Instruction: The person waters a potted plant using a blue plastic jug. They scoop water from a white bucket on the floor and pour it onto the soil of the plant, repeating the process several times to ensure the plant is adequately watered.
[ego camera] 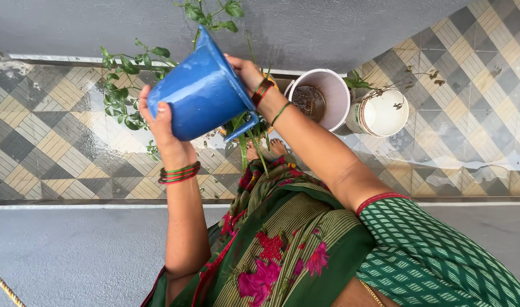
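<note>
Held up before us is a blue plastic mug (200,91), a large jug-like vessel with a side handle, tipped over so its rim points away and down toward a leafy green plant (126,85); it hangs in the air above the patterned tile floor (44,148), between both our hands. Our left hand (163,128) cups the base, fingers pressed together against the blue wall, thumb around the near side; our right hand (246,71) grips by the rim near the handle, fingers curled behind it, so we cannot tell how they lie. We judge the mug stiff, smooth and light when empty, heavier with water, probably slippery when wet; the handle and the base look the surest holds. Red and green bangles (179,173) ring the left wrist; a green and pink sari (283,250) drapes below. Beyond the right arm stands a white bucket (328,94) holding soil; just beside it lies a round white tub (382,111) with a pale band of label around its wall, a thin plant growing there; the floor around them shines wet.
</note>
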